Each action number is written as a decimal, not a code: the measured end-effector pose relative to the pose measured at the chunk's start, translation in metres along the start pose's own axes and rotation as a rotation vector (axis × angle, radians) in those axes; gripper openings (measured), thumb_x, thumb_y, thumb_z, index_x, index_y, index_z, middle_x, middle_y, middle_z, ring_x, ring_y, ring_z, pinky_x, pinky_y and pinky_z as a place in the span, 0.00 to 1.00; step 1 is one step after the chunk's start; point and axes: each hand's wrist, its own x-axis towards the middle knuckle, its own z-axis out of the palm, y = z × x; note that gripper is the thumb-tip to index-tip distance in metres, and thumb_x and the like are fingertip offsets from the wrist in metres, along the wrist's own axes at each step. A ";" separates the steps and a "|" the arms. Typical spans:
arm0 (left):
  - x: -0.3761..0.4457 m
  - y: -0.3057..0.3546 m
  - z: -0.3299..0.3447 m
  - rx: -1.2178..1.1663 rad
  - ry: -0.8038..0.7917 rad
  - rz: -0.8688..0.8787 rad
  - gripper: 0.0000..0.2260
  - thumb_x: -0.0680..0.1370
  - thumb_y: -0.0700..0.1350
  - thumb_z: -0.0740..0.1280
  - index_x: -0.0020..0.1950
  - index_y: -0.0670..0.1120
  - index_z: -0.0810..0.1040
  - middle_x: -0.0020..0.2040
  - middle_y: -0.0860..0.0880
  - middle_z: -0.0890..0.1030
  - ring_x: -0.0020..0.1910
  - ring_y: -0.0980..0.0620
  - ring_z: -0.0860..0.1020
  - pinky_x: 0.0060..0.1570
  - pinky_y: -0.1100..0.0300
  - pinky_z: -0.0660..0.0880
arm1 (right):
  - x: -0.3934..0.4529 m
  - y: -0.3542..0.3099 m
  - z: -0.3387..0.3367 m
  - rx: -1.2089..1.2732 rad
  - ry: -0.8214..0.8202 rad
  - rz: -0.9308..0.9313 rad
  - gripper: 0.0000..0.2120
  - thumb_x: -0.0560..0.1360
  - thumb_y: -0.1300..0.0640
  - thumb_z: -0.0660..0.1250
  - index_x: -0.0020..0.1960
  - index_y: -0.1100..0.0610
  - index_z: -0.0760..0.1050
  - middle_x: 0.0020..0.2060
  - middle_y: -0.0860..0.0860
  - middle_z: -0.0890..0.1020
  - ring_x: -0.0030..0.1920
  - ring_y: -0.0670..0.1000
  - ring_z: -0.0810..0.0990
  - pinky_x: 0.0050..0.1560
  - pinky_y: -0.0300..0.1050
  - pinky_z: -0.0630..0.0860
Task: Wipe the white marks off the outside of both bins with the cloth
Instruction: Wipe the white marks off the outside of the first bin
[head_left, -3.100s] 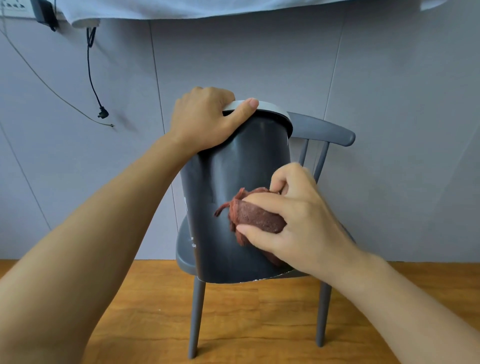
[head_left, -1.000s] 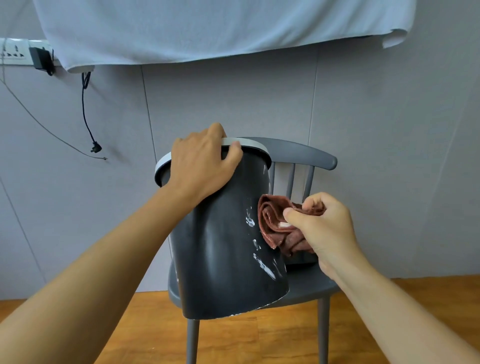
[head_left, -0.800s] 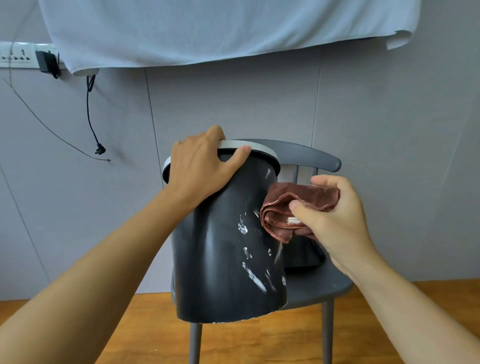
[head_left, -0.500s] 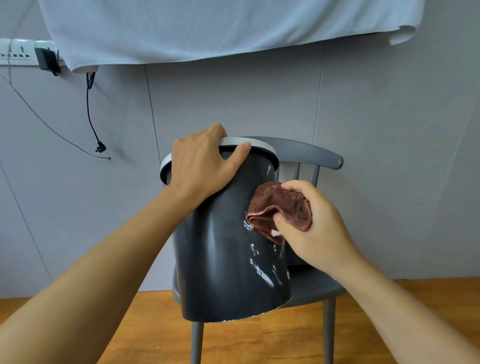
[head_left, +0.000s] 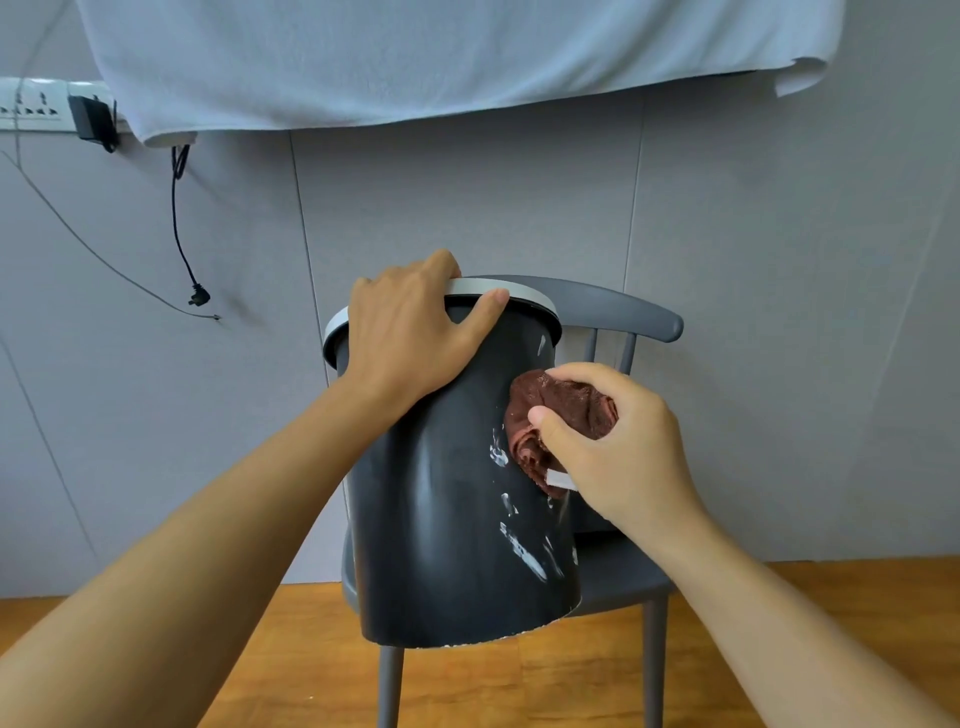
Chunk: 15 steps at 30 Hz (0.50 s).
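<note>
- Left hand (head_left: 410, 332) grips the rim of a dark bin (head_left: 447, 519), tilted on a grey chair (head_left: 618, 577).
- Right hand (head_left: 618, 452) clutches a bunched brown cloth (head_left: 550, 410) against the bin's side.
- White marks (head_left: 519, 551) lie just below the cloth.
- Risk: hard rubbing could slide the tilted bin off the seat.

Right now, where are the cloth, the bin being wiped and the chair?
cloth (head_left: 563, 410): head view, on the bunched brown fabric above the thumb.
bin (head_left: 441, 545): head view, on the bare dark front wall.
chair (head_left: 613, 307): head view, on the curved top rail of the backrest.
</note>
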 end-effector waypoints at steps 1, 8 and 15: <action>0.000 0.000 0.000 -0.005 0.000 0.002 0.22 0.78 0.67 0.61 0.46 0.47 0.74 0.34 0.52 0.76 0.36 0.44 0.75 0.40 0.52 0.67 | 0.003 -0.001 -0.003 0.001 0.013 -0.020 0.13 0.75 0.55 0.77 0.59 0.48 0.84 0.52 0.42 0.85 0.56 0.44 0.83 0.57 0.43 0.83; -0.001 0.011 0.000 -0.029 -0.010 0.044 0.22 0.78 0.67 0.62 0.46 0.48 0.75 0.36 0.53 0.78 0.39 0.44 0.77 0.44 0.50 0.70 | 0.015 -0.009 -0.007 -0.097 -0.011 -0.221 0.23 0.74 0.54 0.79 0.67 0.50 0.79 0.59 0.44 0.82 0.59 0.43 0.79 0.62 0.39 0.78; -0.001 0.010 -0.001 -0.082 -0.010 0.042 0.21 0.77 0.67 0.64 0.45 0.48 0.76 0.32 0.56 0.73 0.36 0.47 0.76 0.41 0.51 0.71 | 0.005 -0.005 0.003 -0.156 -0.099 -0.210 0.24 0.76 0.48 0.75 0.71 0.44 0.77 0.58 0.45 0.72 0.61 0.50 0.74 0.58 0.46 0.80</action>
